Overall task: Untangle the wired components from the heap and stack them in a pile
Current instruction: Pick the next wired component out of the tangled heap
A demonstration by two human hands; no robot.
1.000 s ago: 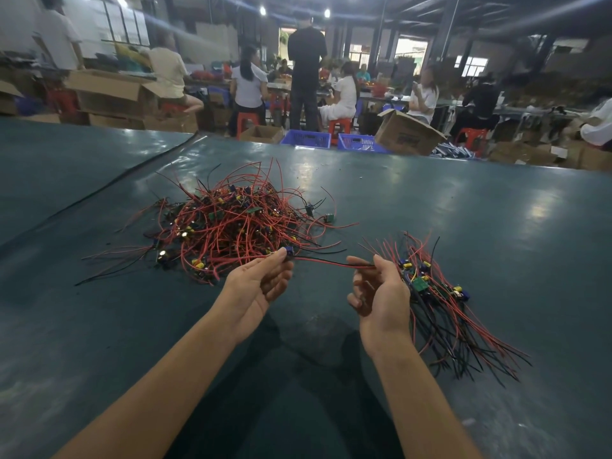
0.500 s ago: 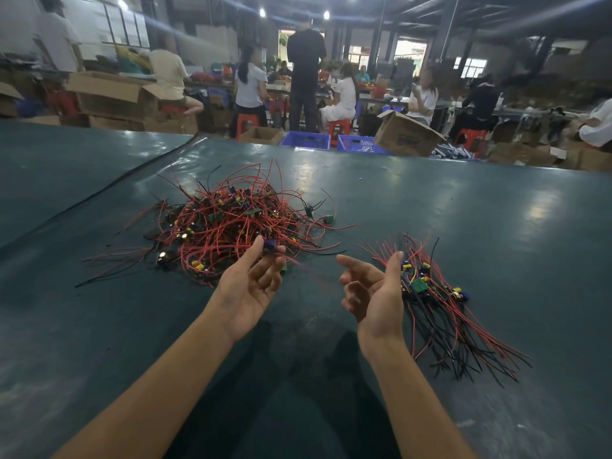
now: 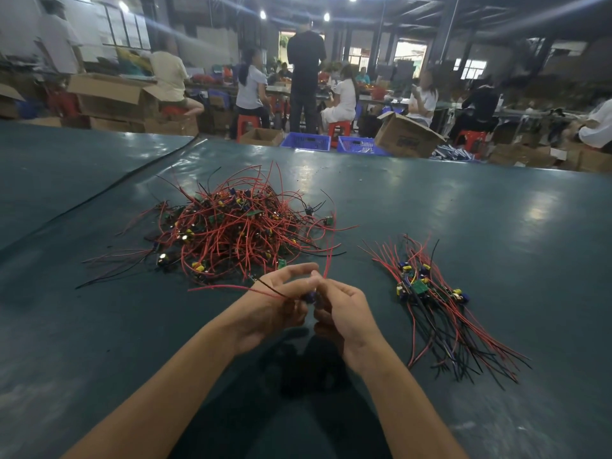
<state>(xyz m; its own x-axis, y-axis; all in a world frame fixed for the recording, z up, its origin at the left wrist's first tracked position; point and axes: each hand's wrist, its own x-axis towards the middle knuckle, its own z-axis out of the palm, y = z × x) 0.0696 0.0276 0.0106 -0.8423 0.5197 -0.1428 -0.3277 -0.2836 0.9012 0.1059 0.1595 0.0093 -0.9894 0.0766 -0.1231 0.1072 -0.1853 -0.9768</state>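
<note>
Both forearms reach in low over the green table [image 3: 496, 226], hands meeting at centre. Left hand [image 3: 275, 308] and right hand [image 3: 344, 313] both pinch one wired component [image 3: 310, 297] between curled fingers, its red leads trailing left and upward. Tangled heap [image 3: 231, 226] just beyond; sorted pile [image 3: 437, 303] to the right.

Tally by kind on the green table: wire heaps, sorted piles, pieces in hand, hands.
tangled heap: 1
sorted pile: 1
held component, gripped by both hands: 1
hands: 2 (left hand, right hand)
Total: 5
Single components inside the heap and pile are too tangled to count.
</note>
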